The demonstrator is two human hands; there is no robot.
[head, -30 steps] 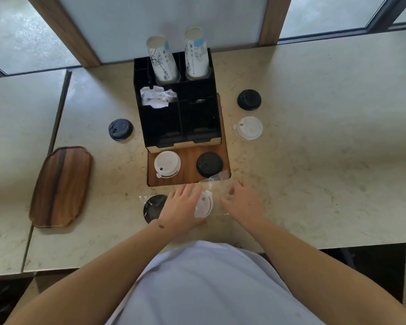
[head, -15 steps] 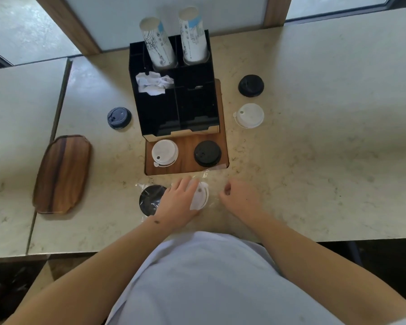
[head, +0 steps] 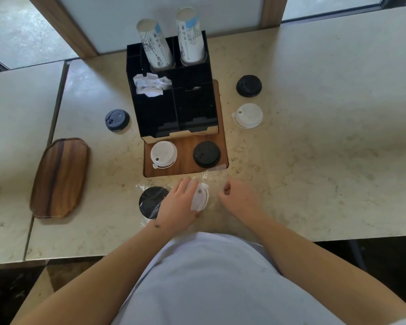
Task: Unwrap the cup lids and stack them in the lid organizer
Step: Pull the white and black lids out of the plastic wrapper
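Note:
My left hand lies over a white lid wrapped in clear plastic near the table's front edge, its fingers on the lid. Just to the right, my right hand pinches the clear wrap with curled fingers. A black lid in plastic wrap lies to the left of my left hand. The black lid organizer stands behind on a wooden base, where a white lid and a black lid sit side by side.
Loose lids lie around the organizer: a dark blue one on the left, a black one and a white one on the right. Two paper cup stacks and crumpled paper fill the organizer. A wooden tray lies far left.
The view has shifted a little. My hands stay on the wrapped white lid; the right hand's fingers have curled tighter on the plastic.

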